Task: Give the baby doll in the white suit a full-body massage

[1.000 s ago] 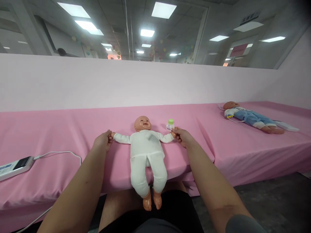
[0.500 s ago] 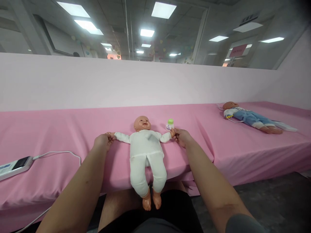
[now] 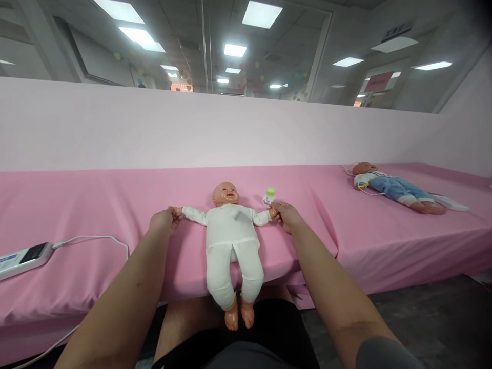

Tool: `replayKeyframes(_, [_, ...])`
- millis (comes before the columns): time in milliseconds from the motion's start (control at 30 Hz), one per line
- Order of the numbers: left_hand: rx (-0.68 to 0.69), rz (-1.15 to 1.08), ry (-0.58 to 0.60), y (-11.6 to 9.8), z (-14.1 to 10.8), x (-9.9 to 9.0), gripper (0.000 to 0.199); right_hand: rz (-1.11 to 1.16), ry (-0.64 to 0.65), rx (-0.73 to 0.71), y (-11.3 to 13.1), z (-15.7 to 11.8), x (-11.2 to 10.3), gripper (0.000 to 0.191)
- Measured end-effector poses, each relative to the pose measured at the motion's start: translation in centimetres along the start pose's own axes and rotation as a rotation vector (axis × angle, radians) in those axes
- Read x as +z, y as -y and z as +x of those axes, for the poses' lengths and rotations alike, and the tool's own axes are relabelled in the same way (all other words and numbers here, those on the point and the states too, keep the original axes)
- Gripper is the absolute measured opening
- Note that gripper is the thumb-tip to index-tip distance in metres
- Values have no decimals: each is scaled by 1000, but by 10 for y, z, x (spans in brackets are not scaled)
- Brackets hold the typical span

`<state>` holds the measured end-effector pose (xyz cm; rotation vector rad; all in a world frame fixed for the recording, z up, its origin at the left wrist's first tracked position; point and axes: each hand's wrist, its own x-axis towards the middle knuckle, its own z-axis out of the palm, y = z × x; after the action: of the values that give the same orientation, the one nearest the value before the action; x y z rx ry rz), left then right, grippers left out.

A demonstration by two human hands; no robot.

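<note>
A baby doll (image 3: 231, 228) in a white top and white trousers lies on its back, its bare feet hanging over the front edge of the pink-covered table (image 3: 184, 287). Its arms are stretched out to both sides. My left hand (image 3: 166, 221) is closed around the doll's hand on the left. On the other side, my right hand (image 3: 286, 217) grips the doll's other hand between thumb and fingers. Just behind my right hand stands a small white jar (image 3: 269, 197) with a green lid.
A white device with a dark screen (image 3: 26, 259) lies at the left, its white cable (image 3: 92, 237) running toward my left forearm. Far right, a second doll (image 3: 395, 187) in blue trousers lies on the pink cloth. A pale wall (image 3: 192, 133) with windows above rises behind the table.
The view has shifted very slightly. Both hands keep hold of the doll's hands, and the doll's pose looks the same.
</note>
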<state>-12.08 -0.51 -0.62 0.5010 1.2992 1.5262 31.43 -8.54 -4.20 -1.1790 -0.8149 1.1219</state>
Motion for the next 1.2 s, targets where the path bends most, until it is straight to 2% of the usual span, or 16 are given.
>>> replayKeyframes(267, [-46, -31, 5, 0, 3, 1, 22, 109, 57, 36, 8, -1, -1, 2])
replayKeyframes(467, [-45, -19, 16, -1, 2, 1, 19, 146, 97, 34, 10, -5, -4, 16])
replayKeyframes(733, [1, 9, 14, 1, 7, -2, 13, 72, 30, 5, 4, -1, -4, 32])
replayKeyframes(867, [-4, 28, -21, 2, 6, 0, 20, 50, -27, -15, 2, 2, -2, 27])
replayKeyframes(967, [-34, 35, 11, 0, 4, 2, 25, 52, -34, -15, 3, 2, -2, 19])
replayKeyframes(1133, [-25, 11, 59, -3, -2, 2, 23, 91, 66, -10, 10, -1, 0, 11])
replayKeyframes(1200, [-6, 9, 122, -4, -7, 4, 21, 111, 114, -6, 12, -5, 2, 10])
